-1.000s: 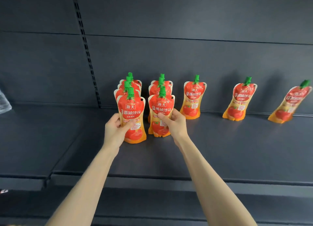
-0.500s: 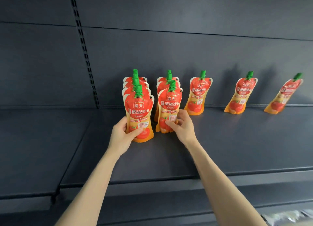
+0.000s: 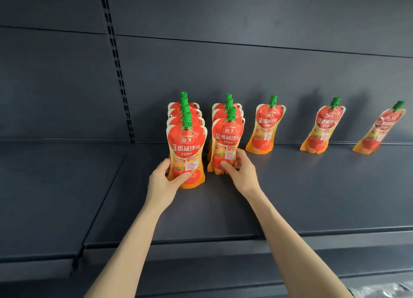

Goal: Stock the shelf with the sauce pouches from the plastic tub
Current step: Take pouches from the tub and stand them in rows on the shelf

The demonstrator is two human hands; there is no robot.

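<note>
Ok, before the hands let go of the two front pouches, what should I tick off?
1. Left hand grips the left row's front pouch: ok.
2. Right hand grips the second row's front pouch: ok.
3. Both labels face forward: ok.
4. Both bases settled flat on the shelf: cannot tell.
5. Far-right pouch standing upright: not ok, it leans.

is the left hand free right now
No, the left hand grips the left front pouch near its base, thumb across its face.
</note>
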